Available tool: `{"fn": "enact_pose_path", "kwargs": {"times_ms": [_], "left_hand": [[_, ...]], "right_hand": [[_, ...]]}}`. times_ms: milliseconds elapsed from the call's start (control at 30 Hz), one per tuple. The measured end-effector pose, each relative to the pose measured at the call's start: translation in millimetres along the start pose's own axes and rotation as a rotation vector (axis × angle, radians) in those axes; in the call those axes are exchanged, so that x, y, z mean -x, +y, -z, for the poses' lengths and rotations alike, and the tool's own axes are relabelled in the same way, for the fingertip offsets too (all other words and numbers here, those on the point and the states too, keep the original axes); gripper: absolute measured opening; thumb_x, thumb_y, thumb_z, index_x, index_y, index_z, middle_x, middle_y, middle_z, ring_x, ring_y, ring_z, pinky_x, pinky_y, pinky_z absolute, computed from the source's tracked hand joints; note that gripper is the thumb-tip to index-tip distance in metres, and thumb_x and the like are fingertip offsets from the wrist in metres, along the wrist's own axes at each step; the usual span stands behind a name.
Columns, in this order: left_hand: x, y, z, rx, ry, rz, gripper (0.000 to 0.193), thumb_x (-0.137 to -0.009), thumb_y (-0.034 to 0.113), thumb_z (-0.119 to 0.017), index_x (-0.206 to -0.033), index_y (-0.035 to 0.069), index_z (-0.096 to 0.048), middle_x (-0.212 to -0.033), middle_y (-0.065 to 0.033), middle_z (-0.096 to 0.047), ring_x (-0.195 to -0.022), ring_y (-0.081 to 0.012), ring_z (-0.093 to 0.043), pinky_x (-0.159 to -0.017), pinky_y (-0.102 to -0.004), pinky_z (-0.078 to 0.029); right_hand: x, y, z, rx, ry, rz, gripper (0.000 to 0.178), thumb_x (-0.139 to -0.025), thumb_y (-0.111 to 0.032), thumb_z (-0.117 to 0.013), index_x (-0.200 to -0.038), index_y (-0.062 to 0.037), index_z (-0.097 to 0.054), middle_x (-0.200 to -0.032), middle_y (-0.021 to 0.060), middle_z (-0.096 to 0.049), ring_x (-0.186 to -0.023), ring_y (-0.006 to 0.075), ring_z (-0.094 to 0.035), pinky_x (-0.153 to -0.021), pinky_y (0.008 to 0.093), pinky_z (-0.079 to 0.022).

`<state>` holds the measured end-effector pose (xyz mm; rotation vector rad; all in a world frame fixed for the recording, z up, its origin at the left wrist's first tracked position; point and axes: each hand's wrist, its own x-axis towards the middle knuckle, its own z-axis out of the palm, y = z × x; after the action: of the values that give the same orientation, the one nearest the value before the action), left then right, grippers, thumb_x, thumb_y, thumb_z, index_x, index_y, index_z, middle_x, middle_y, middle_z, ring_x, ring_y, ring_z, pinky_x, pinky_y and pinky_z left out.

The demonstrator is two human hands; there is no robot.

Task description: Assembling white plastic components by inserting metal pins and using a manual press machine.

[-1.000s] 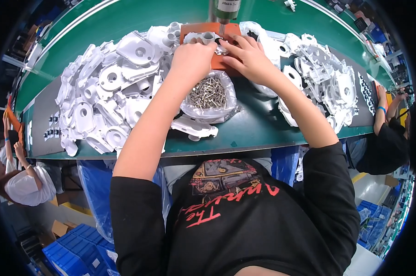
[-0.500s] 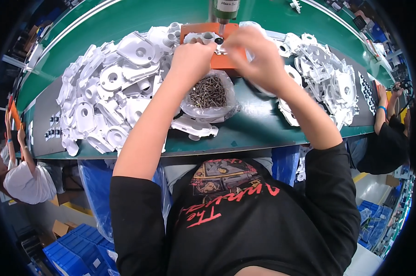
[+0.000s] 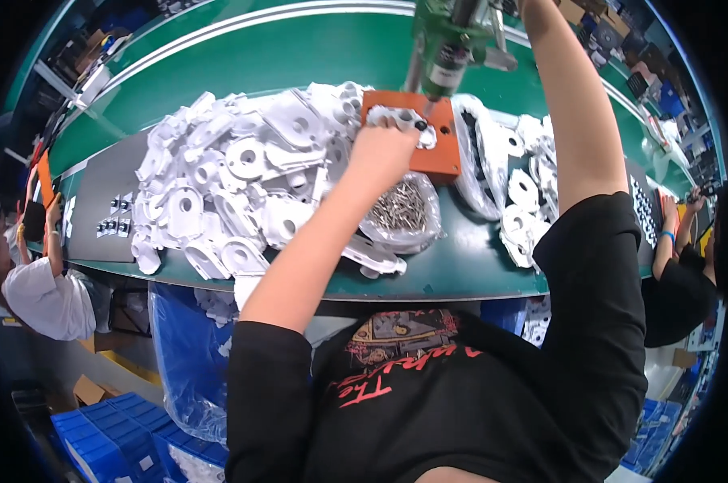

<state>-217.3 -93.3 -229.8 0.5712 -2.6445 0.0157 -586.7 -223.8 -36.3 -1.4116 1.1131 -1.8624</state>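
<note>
My left hand [image 3: 382, 157] is closed on a white plastic part [image 3: 396, 115] set in an orange block fixture [image 3: 438, 163]. A small black piece [image 3: 421, 125] sits on that part beside my fingertips. Over the fixture stands a green press-like machine [image 3: 447, 60], its metal tip pointing down close to the black piece. My right arm reaches up past the machine, and only the wrist end of my right hand [image 3: 533, 6] shows at the top edge, near the machine's lever; its fingers are hidden. A plastic-lined bowl of screws [image 3: 400, 208] sits just in front of the fixture.
A big heap of white plastic parts [image 3: 243, 161] covers the left of the green table, and a smaller pile [image 3: 523, 191] lies right. Beside the fixture is a clear bag with black pieces [image 3: 483, 161]. Dark mats [image 3: 98, 209] hold small parts. Co-workers [image 3: 54, 298] sit at both sides.
My right hand has gone from the fixture up to the top edge by the machine. The left hand stays at the white part. The whole view has shifted, showing more of the machine.
</note>
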Motion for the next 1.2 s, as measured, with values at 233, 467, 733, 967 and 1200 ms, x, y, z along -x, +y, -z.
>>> {"fn": "enact_pose_path", "kwargs": {"times_ms": [233, 467, 733, 967, 1200], "left_hand": [[13, -25, -14, -0.124, 0.183, -0.021, 0.014, -0.071, 0.009, -0.054, -0.082, 0.005, -0.06, -0.077, -0.0151, -0.062, -0.075, -0.029, -0.062, -0.062, -0.0379, -0.051], [9, -14, 4, -0.008, -0.019, 0.05, 0.014, -0.072, 0.009, -0.052, -0.082, 0.006, -0.06, -0.075, -0.0156, -0.062, -0.073, -0.0293, -0.063, -0.059, -0.0391, -0.051], [9, -9, -6, -0.06, -0.017, 0.005, 0.019, -0.073, 0.007, -0.052, -0.088, 0.002, -0.06, -0.097, -0.0253, -0.062, -0.086, -0.0332, -0.062, -0.069, -0.0404, -0.05], [3, -14, -3, -0.125, -0.035, -0.054, 0.016, -0.074, 0.007, -0.051, -0.088, 0.003, -0.059, -0.089, -0.0223, -0.063, -0.084, -0.0335, -0.061, -0.07, -0.0399, -0.048], [1, -12, 0, -0.143, -0.116, -0.046, 0.018, -0.072, 0.006, -0.053, -0.089, 0.001, -0.058, -0.09, -0.0244, -0.063, -0.086, -0.0346, -0.062, -0.072, -0.0411, -0.048]], "right_hand": [[6, 41, -25, 0.105, -0.032, 0.088, 0.028, -0.083, -0.03, -0.055, -0.1, -0.0078, -0.055, -0.081, 0.0023, -0.055, -0.07, 0.0137, -0.05, -0.06, 0.0274, -0.044], [22, 32, -17, 0.247, 0.06, 0.264, 0.038, -0.076, -0.018, -0.063, -0.111, -0.0062, -0.053, -0.088, 0.0039, -0.057, -0.086, 0.0168, -0.054, -0.071, 0.0286, -0.045], [65, -95, -53, -0.243, -0.033, 0.228, 0.037, -0.087, -0.039, -0.052, -0.097, -0.0039, -0.054, -0.073, 0.0065, -0.056, -0.056, 0.0125, -0.05, -0.048, 0.0256, -0.043], [216, -176, -91, 0.434, -0.801, -0.262, 0.044, -0.089, -0.046, -0.046, -0.075, -0.0055, -0.056, -0.076, 0.0088, -0.058, -0.059, 0.0171, -0.055, -0.061, 0.0309, -0.048], [323, -111, -160, 1.463, -1.001, -0.045, 0.043, -0.079, -0.049, -0.057, -0.076, -0.0064, -0.062, -0.052, 0.0102, -0.055, -0.051, 0.0291, -0.057, -0.051, 0.0382, -0.046]]}}
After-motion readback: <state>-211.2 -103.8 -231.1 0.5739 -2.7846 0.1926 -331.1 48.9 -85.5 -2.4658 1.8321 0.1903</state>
